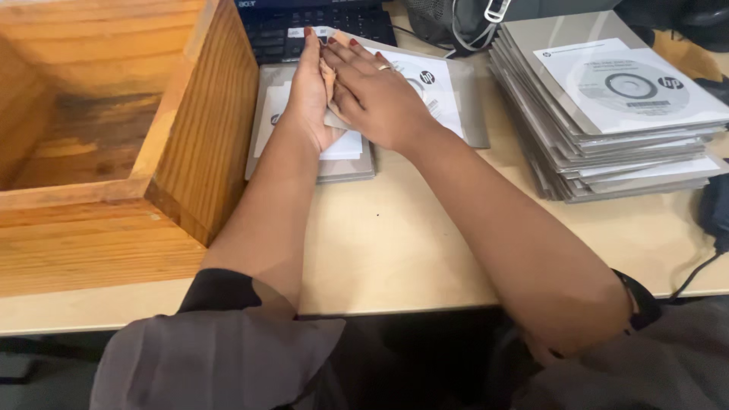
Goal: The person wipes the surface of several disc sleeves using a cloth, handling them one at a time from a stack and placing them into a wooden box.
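My left hand (307, 95) stands on its edge with straight fingers, pressed against the side of a grey disc sleeve (463, 114) that has a white label. My right hand (376, 95), a ring on one finger, lies over that sleeve and grips it near its left edge. A small tan scrap (328, 80) shows between the two hands; which hand holds it I cannot tell. The sleeve rests tilted on another grey sleeve (349, 168) that lies flat on the desk beneath my left hand.
A tall stack of grey disc sleeves (607, 152) stands at the right. A large open wooden box (205, 129) fills the left. A dark keyboard (319, 26) lies behind my hands. A black cable (695, 277) hangs over the light desk (395, 243) edge.
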